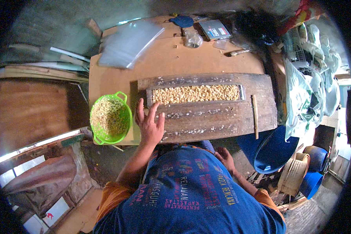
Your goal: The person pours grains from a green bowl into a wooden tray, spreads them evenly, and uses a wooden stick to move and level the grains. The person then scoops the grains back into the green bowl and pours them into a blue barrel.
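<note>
A long, narrow tray (242, 93) filled with pale split beans (196, 94) lies on a dark, worn wooden board (210, 120). My left hand (151, 122) is at the tray's left end, palm down with fingers spread and nothing held. Its index fingertip reaches the beans at the corner; whether it touches them I cannot tell. Left of this hand stands a lime-green plastic basket (130, 121) with two handles, partly filled with similar pale beans. My right hand (225, 161) hangs low beside my lap, below the table edge, fingers loosely apart and nothing visible in it.
A wooden stick (255, 117) lies across the board's right end. Farther back on the tabletop (193, 63) are clear plastic sheets (128, 44), a small plastic bag (193, 39) and a flat box (215, 29). Plastic bags (304, 99) hang at right, above a blue drum (273, 152).
</note>
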The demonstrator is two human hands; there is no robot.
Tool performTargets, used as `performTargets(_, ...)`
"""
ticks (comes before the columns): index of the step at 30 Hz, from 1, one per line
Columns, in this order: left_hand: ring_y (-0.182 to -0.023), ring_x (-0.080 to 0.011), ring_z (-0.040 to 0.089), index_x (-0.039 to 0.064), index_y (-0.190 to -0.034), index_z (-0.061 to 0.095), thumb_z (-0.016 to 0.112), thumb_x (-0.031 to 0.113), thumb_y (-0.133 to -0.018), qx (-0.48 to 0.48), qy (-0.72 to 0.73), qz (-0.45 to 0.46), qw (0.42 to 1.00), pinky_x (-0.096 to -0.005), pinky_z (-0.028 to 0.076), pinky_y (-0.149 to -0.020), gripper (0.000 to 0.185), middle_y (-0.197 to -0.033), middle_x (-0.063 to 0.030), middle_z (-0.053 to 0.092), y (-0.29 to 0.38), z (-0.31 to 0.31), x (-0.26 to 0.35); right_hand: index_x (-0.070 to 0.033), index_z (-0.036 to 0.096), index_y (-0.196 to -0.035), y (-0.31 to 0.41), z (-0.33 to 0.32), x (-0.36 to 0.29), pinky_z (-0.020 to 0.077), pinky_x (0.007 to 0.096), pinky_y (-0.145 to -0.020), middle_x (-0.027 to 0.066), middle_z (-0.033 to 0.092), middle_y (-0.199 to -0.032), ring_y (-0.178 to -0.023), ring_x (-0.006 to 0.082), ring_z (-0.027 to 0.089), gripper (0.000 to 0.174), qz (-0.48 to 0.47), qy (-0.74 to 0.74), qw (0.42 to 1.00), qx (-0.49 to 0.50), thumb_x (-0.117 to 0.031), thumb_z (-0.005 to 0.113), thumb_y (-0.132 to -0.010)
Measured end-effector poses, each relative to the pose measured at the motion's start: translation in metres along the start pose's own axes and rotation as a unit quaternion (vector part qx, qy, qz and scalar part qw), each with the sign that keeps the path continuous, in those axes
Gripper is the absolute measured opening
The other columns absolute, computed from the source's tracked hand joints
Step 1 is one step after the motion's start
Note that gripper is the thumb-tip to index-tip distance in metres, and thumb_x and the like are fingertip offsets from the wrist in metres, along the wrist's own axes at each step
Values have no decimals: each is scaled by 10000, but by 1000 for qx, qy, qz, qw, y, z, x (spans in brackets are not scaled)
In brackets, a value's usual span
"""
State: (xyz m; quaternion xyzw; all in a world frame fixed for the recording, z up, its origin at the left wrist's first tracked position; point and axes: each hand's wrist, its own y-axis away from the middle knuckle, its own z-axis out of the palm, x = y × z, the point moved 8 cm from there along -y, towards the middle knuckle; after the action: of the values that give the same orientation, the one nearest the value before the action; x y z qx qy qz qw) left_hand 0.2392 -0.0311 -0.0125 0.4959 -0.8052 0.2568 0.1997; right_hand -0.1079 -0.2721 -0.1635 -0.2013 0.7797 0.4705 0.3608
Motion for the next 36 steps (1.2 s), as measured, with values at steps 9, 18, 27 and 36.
performTargets(9,-1523,-440,246,71,-1591,322,585,396,-996,-108,-35,-12,993,-624,162,-1204,727,-1636,-219,307,3,43,-18,-32,626,-1286,41,-3,135,525,414,-933,169,688,-1161,-1089,279,666,399,104,98,969,-200,-281,622,-974)
performTargets(18,-1498,-327,353,19,-1535,398,563,451,-991,-121,-119,46,984,-636,134,-1198,714,-1589,-173,414,1,46,-4,-37,606,-1363,5,-5,-77,524,478,-994,240,674,-1269,-1189,383,650,467,-26,438,807,-394,-302,571,-979)
performTargets(27,-1536,-327,269,48,-1557,370,554,476,-982,-170,-103,48,979,-640,80,-1220,740,-1649,-151,309,11,66,-4,-45,553,-1402,-51,126,-358,455,477,-1092,225,580,-1384,-1278,419,548,523,-462,332,805,-166,-321,633,-965)
performTargets(36,-1464,-422,348,6,-1434,517,586,341,-963,-156,10,21,988,-628,167,-1203,582,-1520,-233,459,54,51,-20,-98,516,-1474,-110,220,-324,169,582,-1248,131,396,-1603,-1518,345,282,689,-523,494,669,-189,-590,465,-994)
